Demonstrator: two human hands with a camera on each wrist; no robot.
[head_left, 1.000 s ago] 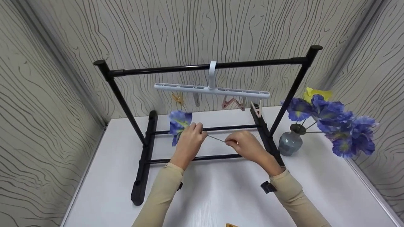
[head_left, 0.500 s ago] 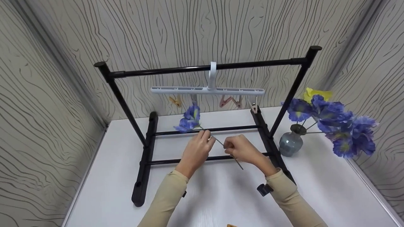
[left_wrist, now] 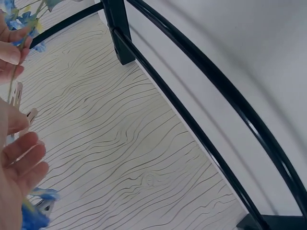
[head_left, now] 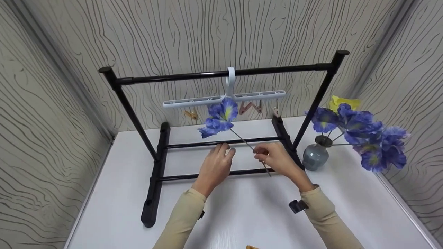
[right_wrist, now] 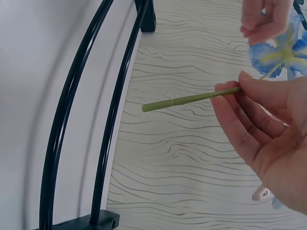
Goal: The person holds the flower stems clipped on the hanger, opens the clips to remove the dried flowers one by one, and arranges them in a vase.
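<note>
A blue-violet artificial iris (head_left: 221, 117) stands tilted up to the left in the head view, its bloom in front of the light-blue clip hanger (head_left: 188, 102). My right hand (head_left: 277, 159) pinches the iris's thin stem between thumb and fingers. In the right wrist view the green stem end (right_wrist: 182, 99) sticks out past the fingertips. My left hand (head_left: 215, 167) hovers left of the stem, apart from it, its fingers loosely bent around nothing. An orange clothespin (head_left: 191, 115), pink clothespins (head_left: 244, 109) and a pale clothespin (head_left: 276, 111) hang from the hanger.
The hanger hooks over the top bar of a black rack (head_left: 180, 77) on a white table (head_left: 228, 221). At right a grey-blue glass vase (head_left: 315, 157) holds several blue irises (head_left: 380, 148) and a yellow flower (head_left: 344, 102). An orange object (head_left: 252, 247) shows at the bottom edge.
The iris has swung up and right, from beside the left hand to before the hanger. My left hand has let go of the stem; the right hand holds it. The hanger has turned.
</note>
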